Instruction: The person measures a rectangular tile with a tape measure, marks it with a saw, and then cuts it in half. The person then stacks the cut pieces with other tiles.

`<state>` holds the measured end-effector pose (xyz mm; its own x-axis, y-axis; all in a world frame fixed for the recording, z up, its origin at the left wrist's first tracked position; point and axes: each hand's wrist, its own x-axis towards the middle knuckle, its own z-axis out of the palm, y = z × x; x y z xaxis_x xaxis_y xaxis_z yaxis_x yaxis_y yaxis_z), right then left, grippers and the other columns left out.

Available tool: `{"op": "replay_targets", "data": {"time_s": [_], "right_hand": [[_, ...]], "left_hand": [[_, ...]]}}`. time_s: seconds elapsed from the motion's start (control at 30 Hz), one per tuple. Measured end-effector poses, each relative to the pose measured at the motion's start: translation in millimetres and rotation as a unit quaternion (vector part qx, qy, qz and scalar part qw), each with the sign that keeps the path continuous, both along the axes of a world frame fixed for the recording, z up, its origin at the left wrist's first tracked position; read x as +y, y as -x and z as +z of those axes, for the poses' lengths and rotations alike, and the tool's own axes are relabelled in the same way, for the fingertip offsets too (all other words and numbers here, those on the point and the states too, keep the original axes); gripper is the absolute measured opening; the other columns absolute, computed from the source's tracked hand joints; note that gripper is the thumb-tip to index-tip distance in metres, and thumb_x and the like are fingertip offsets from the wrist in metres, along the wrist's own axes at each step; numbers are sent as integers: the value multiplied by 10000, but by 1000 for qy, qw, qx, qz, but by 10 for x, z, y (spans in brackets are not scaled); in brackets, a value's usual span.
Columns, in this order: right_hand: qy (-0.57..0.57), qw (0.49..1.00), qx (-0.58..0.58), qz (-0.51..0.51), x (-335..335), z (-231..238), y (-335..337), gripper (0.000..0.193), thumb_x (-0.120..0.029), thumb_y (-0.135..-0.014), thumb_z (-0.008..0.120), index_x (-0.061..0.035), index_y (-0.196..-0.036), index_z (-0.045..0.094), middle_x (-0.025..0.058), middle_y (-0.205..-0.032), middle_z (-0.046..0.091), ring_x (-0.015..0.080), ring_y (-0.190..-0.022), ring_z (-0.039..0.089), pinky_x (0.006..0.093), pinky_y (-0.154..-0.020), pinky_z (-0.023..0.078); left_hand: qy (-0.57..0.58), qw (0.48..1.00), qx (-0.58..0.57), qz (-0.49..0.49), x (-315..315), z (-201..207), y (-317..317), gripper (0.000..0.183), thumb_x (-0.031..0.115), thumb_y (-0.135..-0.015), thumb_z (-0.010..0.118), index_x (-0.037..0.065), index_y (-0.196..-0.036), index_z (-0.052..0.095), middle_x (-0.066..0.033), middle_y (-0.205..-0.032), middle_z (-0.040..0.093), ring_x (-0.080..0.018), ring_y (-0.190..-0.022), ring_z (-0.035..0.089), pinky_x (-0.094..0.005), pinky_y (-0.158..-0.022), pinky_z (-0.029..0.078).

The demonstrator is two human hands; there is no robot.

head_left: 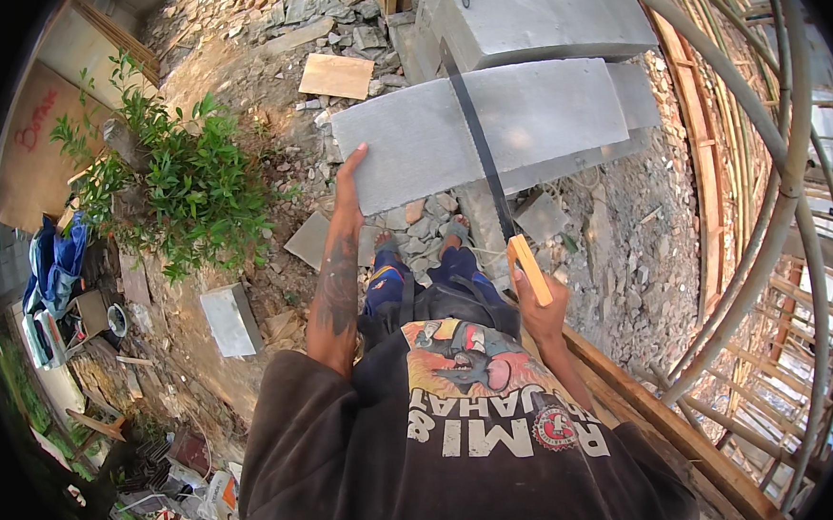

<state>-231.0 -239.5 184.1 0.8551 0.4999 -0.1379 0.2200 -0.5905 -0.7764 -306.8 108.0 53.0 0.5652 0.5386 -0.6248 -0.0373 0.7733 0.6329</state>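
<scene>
While my left hand (350, 183) lies flat, steadying the grey rectangular aerated-concrete block (480, 127) | right hand (541, 300) clenched round the yellow-handled long-bladed saw (488, 175) | block judged stiff, crumbly, fairly light; grip its long edges.

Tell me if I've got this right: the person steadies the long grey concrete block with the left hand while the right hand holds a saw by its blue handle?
Not quite: the head view shows the handle of the saw is orange-yellow, not blue. The rest stands: the left hand rests on the long grey concrete block and the right hand holds the handle.
</scene>
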Motion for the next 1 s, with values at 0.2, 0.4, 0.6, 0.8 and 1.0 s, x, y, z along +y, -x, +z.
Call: {"op": "replay_targets", "data": {"time_s": [0.2,0.4,0.6,0.8,1.0], "right_hand": [[4,1000,3,-6,-2,-62,27,324,-246,-963,760,20,-803,666,52,-574,491,102,-537,437,322,-500,373],[11,1000,-24,7,-9,-1,41,347,-242,-955,763,15,-754,644,70,-555,497,129,-503,443,346,-487,378],[30,999,-31,15,-133,-231,80,355,-232,-954,758,12,-731,628,75,-547,490,131,-493,442,351,-479,370],[24,999,-26,9,-204,-273,27,353,-223,-965,750,16,-736,627,38,-558,503,88,-533,439,330,-486,365],[-11,999,27,-35,-103,-112,17,369,-233,-969,754,25,-738,627,29,-583,518,81,-567,447,321,-505,372]], "left_hand": [[-18,1000,6,-6,-4,-17,-2,783,519,-884,698,-29,-1416,528,-186,-1282,645,-311,-1148,638,-416,-995,492],[-23,1000,-5,1,17,-108,24,731,489,-887,713,-13,-1391,544,-164,-1238,657,-291,-1111,656,-410,-960,519],[-22,1000,-5,-11,8,-80,13,800,528,-888,689,-53,-1412,524,-206,-1280,634,-321,-1163,633,-419,-998,497],[-19,1000,0,-9,18,-96,27,831,529,-881,696,-63,-1429,500,-236,-1288,621,-346,-1166,631,-438,-1010,493],[-16,1000,-4,-12,18,-107,13,855,537,-875,701,-67,-1440,486,-239,-1302,614,-353,-1189,619,-439,-1016,490]]}}
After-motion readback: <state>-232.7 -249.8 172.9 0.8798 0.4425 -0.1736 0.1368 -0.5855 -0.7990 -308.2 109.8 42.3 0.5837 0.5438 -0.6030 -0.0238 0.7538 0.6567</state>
